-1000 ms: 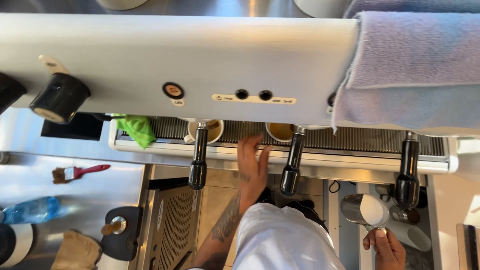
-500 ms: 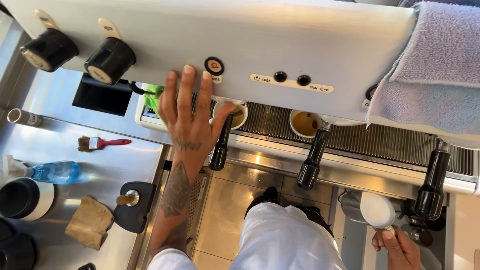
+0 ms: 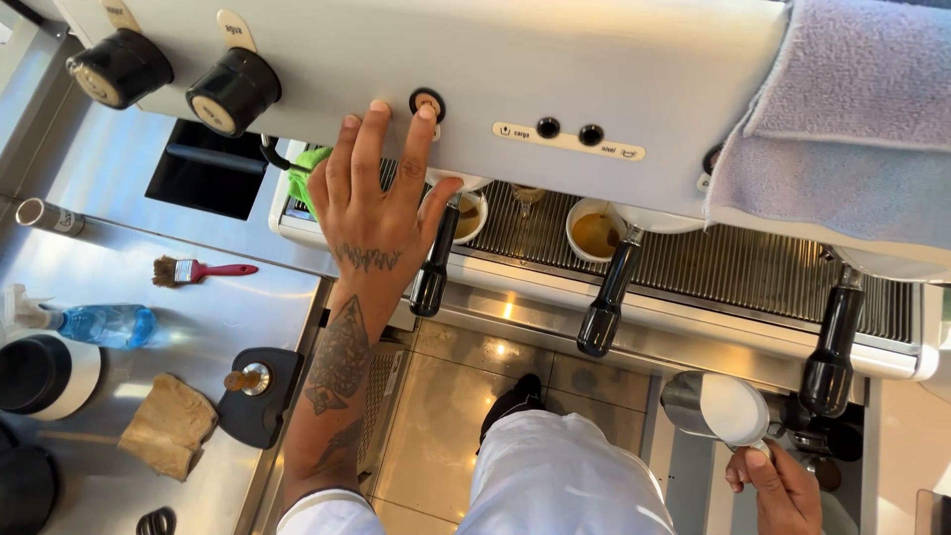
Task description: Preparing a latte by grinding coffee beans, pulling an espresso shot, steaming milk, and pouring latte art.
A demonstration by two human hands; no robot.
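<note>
Left hand (image 3: 381, 213) spread wide, fingertip on round button (image 3: 428, 103): press squarely; right hand (image 3: 783, 490) holding milk jug (image 3: 715, 408), keep level.

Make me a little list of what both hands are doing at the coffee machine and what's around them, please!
left hand: flat on the machine's front, index fingertip on the round button
right hand: holds a metal milk jug by its handle
machine: pale front panel, two black knobs
handles: three black ones, the middle under the panel
cups: one with coffee on the grille
on top: lilac towel
counter: red-handled brush, blue bottle
</note>
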